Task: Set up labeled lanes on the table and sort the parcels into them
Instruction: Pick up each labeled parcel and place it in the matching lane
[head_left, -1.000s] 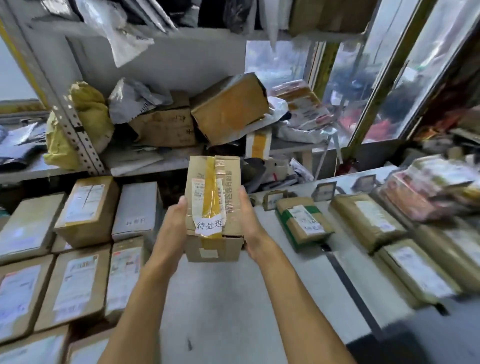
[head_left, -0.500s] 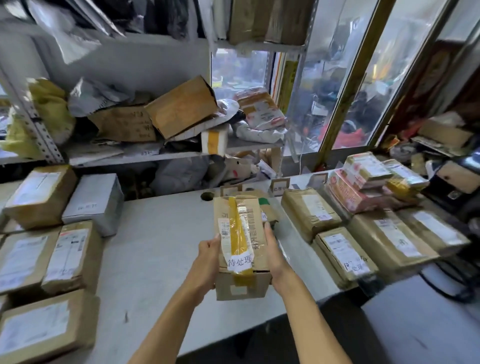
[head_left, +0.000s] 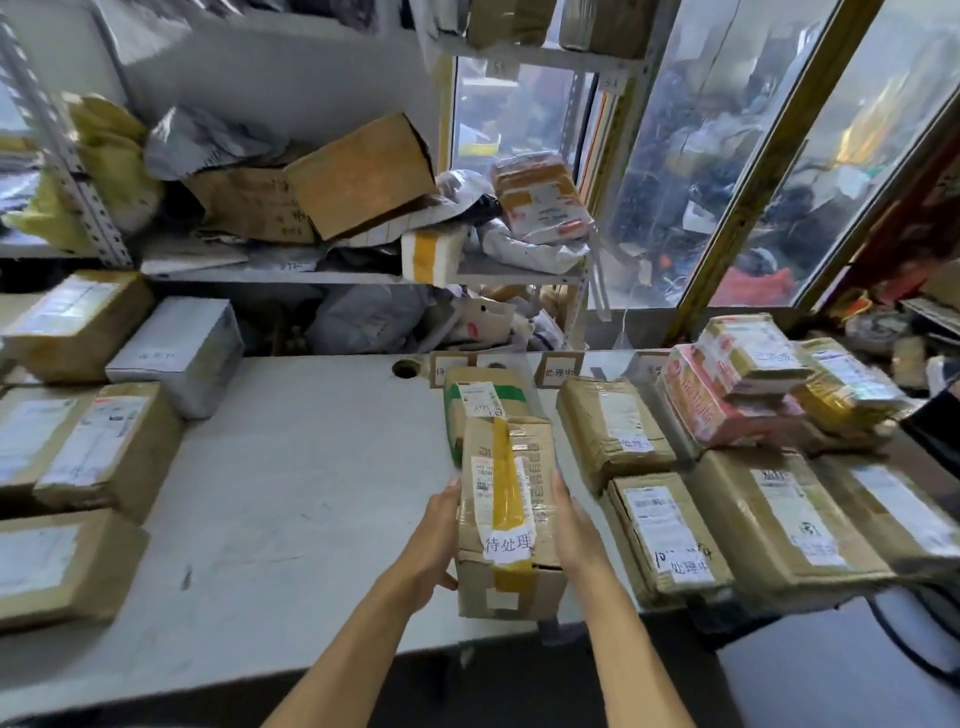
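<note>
1. Cardboard carton, oblong and wrapped in glossy clear film, sits between both hands at the near edge of the grey table; whether its base touches the tabletop I cannot tell
2. Left hand lies flat against the carton's left side, fingers straight and pressed together, thumb tucked under toward the near end
3. Right hand mirrors it on the right side, fingers straight and close together along the carton's wall; both forearms reach in from the near edge
4. One strip of yellow tape runs lengthwise over the carton's top, and one white handwritten slip is stuck across it near the front
5. Just beyond the carton lies one brown parcel with green tape, touching or almost touching its far end
6. Three small card lane signs stand along the far edge of the table, a fourth partly hidden
7. Right of the carton, two brown film-wrapped parcels lie one behind the other; further right the heap is too blurred to count
8. Six boxes are visible at the left end of the table, five brown and one grey-white
</note>
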